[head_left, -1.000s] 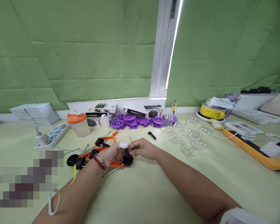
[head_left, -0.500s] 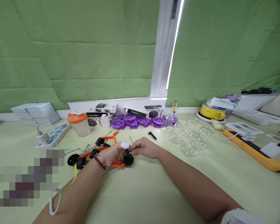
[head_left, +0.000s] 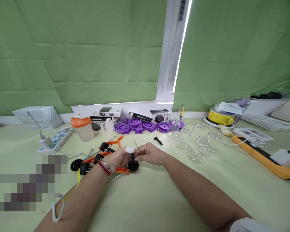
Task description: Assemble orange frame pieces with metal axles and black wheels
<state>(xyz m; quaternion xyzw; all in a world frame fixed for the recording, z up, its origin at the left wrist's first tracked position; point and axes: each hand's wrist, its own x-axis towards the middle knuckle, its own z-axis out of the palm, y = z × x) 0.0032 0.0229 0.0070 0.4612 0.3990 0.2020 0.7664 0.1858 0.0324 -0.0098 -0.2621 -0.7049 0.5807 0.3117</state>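
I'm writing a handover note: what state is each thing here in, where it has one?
Black plastic stem with round base: held in left hand, base down.
Right hand: fingers pinched beside the stem.
Translucent shaker with orange lid: upright, lid on.
White power strip: white charger plugged in, red light lit.
Purple spoked plastic discs: heaped.
Yellow handled pot: upright.

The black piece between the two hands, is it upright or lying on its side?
Upright: the black piece has its round base at the bottom, and its stem rises toward the left hand.
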